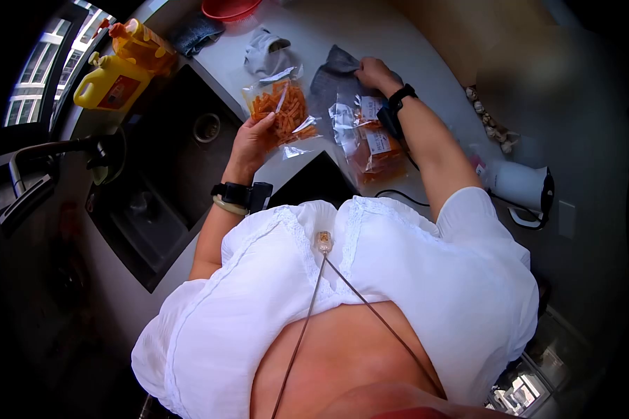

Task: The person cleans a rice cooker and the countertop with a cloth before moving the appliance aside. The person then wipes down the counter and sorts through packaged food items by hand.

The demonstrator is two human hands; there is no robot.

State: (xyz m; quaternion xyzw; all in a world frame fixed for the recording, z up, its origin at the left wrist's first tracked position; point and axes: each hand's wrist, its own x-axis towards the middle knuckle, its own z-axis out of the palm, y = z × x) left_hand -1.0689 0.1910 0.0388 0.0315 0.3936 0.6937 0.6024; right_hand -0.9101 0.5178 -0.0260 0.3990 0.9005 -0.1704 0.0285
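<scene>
My left hand [253, 142] is closed on the lower left side of a clear plastic bag of orange stick snacks [284, 103]. The bag tilts over the counter, its clear lower edge hanging free. My right hand [375, 74] has its fingers curled onto a dark grey cloth [334, 72] that lies bunched on the counter. Below that cloth lie more clear snack bags [372, 146] with white labels, partly covered by my right forearm. A light grey cloth [265, 54] sits just behind the bag in my left hand.
On the left is a dark sink [168, 160] with a tap [63, 146]. Yellow oil jugs [116, 82] stand behind it. A red basin [230, 7] is at the far edge. Garlic bulbs [488, 119] and a white kettle [518, 183] are at the right.
</scene>
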